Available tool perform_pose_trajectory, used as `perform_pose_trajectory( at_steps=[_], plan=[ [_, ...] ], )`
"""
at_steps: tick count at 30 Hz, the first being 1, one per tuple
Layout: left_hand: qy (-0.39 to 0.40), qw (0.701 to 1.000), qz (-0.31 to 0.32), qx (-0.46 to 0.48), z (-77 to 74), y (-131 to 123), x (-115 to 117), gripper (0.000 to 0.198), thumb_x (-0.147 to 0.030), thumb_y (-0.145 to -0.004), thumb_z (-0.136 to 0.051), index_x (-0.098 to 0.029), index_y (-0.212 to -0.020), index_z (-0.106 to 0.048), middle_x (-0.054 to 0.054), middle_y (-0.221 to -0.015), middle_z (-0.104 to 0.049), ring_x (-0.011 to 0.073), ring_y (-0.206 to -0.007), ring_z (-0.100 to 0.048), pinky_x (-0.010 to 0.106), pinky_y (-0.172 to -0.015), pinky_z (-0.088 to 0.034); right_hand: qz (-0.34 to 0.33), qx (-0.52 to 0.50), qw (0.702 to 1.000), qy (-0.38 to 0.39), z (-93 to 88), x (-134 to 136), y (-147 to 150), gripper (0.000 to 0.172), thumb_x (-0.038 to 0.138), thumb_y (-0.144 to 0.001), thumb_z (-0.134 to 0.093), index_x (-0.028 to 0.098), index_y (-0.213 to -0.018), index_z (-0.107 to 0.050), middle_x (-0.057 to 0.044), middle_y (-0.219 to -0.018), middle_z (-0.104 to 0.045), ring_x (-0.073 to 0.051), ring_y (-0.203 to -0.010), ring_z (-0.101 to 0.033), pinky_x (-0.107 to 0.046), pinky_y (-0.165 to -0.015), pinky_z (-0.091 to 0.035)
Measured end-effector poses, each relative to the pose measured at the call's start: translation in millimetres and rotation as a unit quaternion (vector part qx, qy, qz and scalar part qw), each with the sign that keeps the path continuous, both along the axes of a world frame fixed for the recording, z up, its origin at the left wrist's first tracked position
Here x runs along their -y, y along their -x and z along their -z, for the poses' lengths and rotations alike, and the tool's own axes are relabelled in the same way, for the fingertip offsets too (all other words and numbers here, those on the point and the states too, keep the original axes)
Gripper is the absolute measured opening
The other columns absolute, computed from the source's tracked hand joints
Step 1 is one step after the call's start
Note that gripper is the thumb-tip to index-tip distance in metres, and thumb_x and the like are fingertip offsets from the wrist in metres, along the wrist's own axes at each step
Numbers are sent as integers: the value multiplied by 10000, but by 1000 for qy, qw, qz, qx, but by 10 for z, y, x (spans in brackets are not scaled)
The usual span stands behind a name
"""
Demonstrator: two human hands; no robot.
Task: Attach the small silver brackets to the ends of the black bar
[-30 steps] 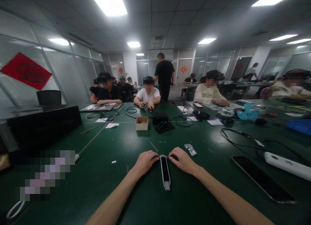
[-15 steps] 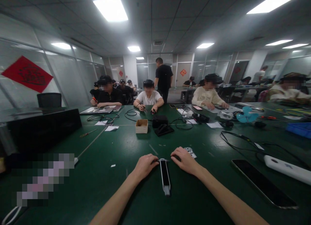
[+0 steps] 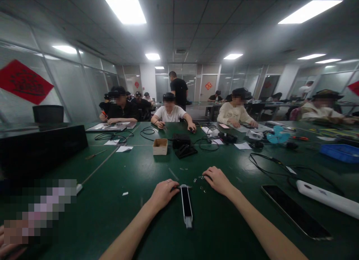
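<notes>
Right hand moved off the black bar's top end (image 3: 218,181) (image 3: 186,204): open, released, fingertips just beside small metal rings (image 3: 201,184); left hand (image 3: 164,194) open, resting just left of the bar on the green surface (image 3: 134,170).

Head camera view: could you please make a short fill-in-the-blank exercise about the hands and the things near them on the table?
1. The table under the narrow black bar is ____.
2. The left hand wears a ____ on one finger.
3. The small parts beside the right hand look made of ____.
4. The long device beside the black phone is ____.

Missing words: dark green; ring; metal; white.
</notes>
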State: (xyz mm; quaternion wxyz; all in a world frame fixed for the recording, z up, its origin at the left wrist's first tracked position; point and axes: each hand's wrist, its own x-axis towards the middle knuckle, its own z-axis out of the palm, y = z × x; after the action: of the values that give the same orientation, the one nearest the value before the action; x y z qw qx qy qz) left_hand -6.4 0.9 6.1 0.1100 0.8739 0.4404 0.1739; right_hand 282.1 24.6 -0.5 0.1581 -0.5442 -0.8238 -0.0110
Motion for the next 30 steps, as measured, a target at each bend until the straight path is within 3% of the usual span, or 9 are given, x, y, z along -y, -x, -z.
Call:
perform_pose_trajectory(
  at_steps=[9,14,21,30],
  plan=[
    [17,1000,-3,25,-42,-4,44,205,-239,-866,-546,-205,-1053,-622,26,-997,-623,178,-866,-586,275,-741,-455,38,37,998,38,-128,50,189,235,263,-883,-464,177,-942,-675,-92,-966,-638,-214,-904,-552,-344,-784,-429],
    [24,997,1,68,-83,7,99,201,-258,-881,-500,-272,-1039,-624,10,-992,-634,199,-865,-581,306,-762,-448,49,56,997,30,-135,42,235,211,232,-868,-465,165,-853,-665,-94,-907,-637,-213,-863,-561,-334,-750,-430],
    [24,999,-8,31,-20,-9,45,217,-272,-853,-558,-215,-1051,-625,20,-997,-628,177,-874,-586,282,-759,-457,39,38,999,7,-115,34,303,213,226,-862,-497,171,-1000,-650,-95,-1008,-621,-214,-916,-556,-334,-779,-431],
    [10,1000,-6,20,36,-6,6,205,-289,-866,-561,-220,-1050,-619,18,-992,-624,169,-894,-587,272,-783,-451,37,103,994,-9,-109,32,388,230,177,-884,-447,135,-892,-674,-111,-942,-635,-205,-867,-564,-321,-757,-434]
  ],
)
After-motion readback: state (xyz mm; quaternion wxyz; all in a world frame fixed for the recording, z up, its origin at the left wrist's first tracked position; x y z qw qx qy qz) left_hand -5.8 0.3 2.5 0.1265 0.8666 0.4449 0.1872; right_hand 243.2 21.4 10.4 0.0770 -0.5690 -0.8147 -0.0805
